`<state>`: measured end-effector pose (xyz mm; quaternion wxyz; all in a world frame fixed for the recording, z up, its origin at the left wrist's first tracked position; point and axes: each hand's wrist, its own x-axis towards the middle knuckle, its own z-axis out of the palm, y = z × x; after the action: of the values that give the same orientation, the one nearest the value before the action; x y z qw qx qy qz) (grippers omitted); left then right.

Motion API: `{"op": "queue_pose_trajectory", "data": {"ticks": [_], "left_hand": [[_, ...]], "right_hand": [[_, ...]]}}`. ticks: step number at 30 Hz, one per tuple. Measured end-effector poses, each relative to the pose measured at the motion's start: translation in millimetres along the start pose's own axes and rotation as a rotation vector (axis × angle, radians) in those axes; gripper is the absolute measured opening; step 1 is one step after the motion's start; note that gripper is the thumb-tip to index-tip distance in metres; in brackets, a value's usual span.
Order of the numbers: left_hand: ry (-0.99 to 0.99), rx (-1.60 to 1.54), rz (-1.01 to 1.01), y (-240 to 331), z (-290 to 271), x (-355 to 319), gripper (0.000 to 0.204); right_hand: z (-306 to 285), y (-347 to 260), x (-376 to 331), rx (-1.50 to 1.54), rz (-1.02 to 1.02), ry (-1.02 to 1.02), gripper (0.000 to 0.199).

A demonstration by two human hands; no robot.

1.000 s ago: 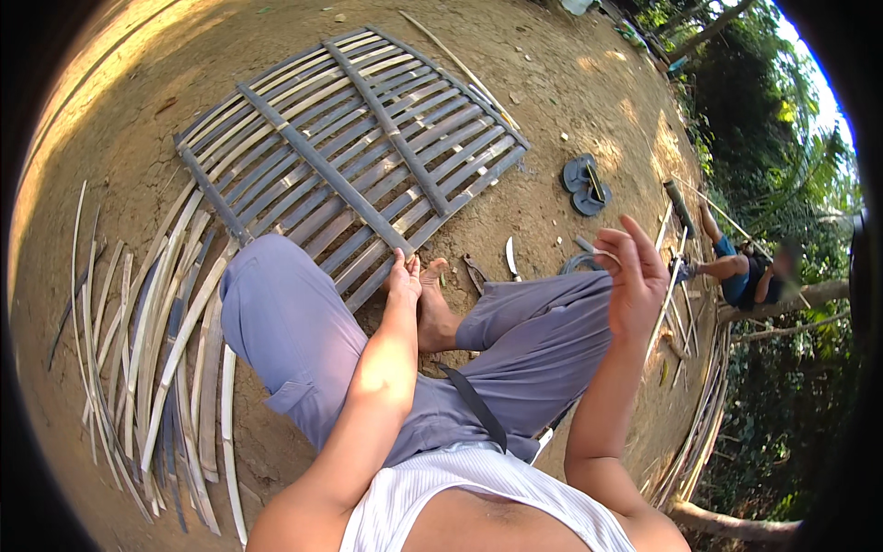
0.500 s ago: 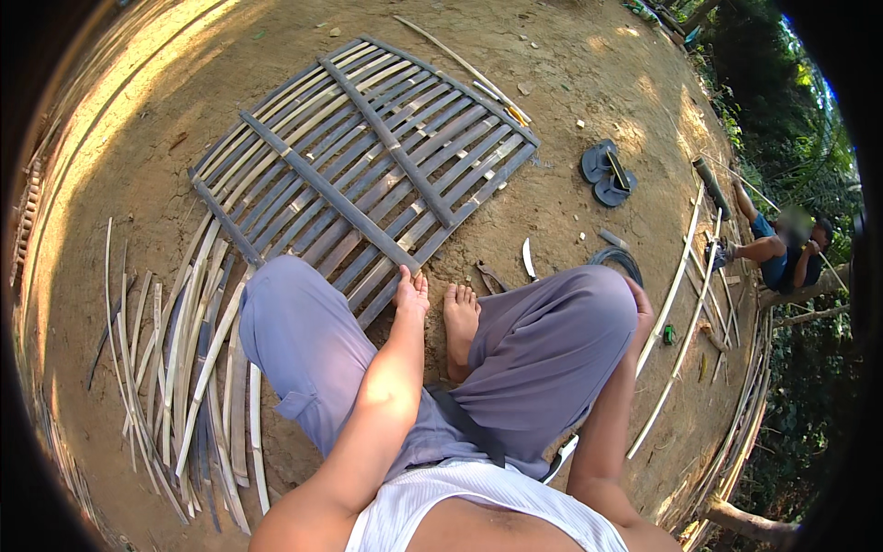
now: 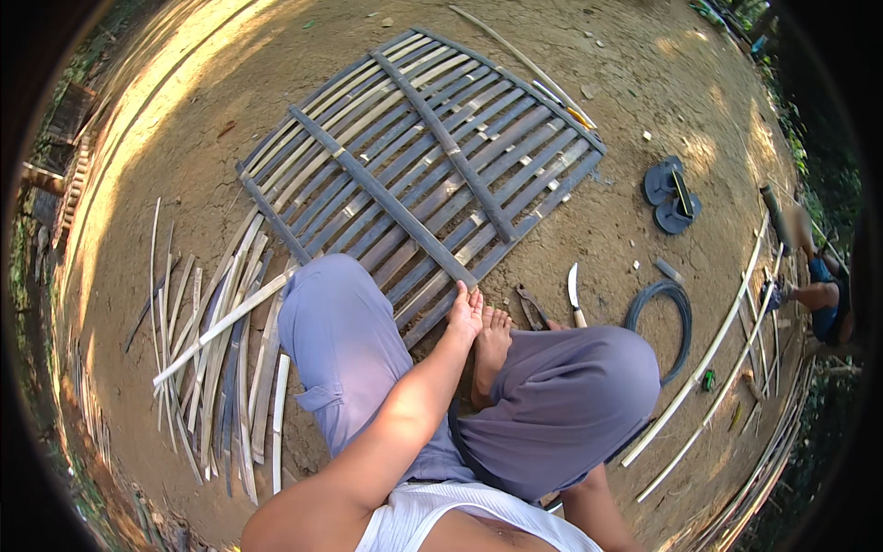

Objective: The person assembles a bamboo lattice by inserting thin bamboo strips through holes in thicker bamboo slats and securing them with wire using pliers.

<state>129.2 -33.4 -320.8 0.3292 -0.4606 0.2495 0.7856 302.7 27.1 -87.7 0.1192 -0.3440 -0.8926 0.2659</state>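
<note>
A slatted bamboo panel [image 3: 405,198] lies on the dirt in front of me, dark and pale slats with two dark crossbars over them. My left hand [image 3: 466,311] is closed, palm up, at the near end of one bamboo crossbar [image 3: 395,207], beside my bare foot [image 3: 492,354]. The right forearm [image 3: 593,515] passes behind my bent right knee, which hides my right hand. Close to that knee lie pliers [image 3: 531,307] and a knife [image 3: 574,287] with a curved blade and pale handle. A coil of dark wire [image 3: 685,322] rests to their right.
Loose bamboo strips [image 3: 244,368] are heaped on the left, one reaching my left knee. Dark sandals [image 3: 671,195] sit at the right. Long pale poles [image 3: 708,396] lie farther right, near another person's leg [image 3: 817,296]. A thin strip [image 3: 515,53] lies beyond the panel.
The view has swung, shifting the scene rightward. My right hand, earlier at the outer side of my right knee, has gone out of sight. My left hand stays at the crossbar end.
</note>
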Motion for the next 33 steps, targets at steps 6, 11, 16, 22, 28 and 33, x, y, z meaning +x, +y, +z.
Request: {"op": "queue_pose_trajectory", "data": {"ticks": [6, 11, 16, 22, 28, 33], "left_hand": [[0.043, 0.031, -0.017, -4.3, 9.7, -17.1, 0.042], [0.049, -0.016, -0.015, 7.3, 19.4, -44.6, 0.035], [-0.046, -0.074, -0.048, 15.0, 20.8, -59.7, 0.029], [-0.081, -0.007, -0.105, 7.7, 24.4, -56.7, 0.034], [-0.025, -0.069, -0.084, 24.8, 19.0, -70.8, 0.03], [0.005, -0.058, -0.086, 21.0, 17.4, -62.9, 0.035]], "right_hand": [[52.2, 41.5, 26.7, 0.023, -0.024, 0.016, 0.033], [140.5, 48.7, 84.6, 0.803, 0.465, -0.316, 0.053], [161.1, -2.8, 105.0, 0.635, 0.289, -0.258, 0.072], [139.0, -0.7, 114.6, 0.175, -0.23, -0.113, 0.057], [141.5, -17.0, 123.5, 0.181, -0.229, -0.292, 0.05], [152.2, -7.0, 123.5, 0.314, -0.174, -0.229, 0.052]]}}
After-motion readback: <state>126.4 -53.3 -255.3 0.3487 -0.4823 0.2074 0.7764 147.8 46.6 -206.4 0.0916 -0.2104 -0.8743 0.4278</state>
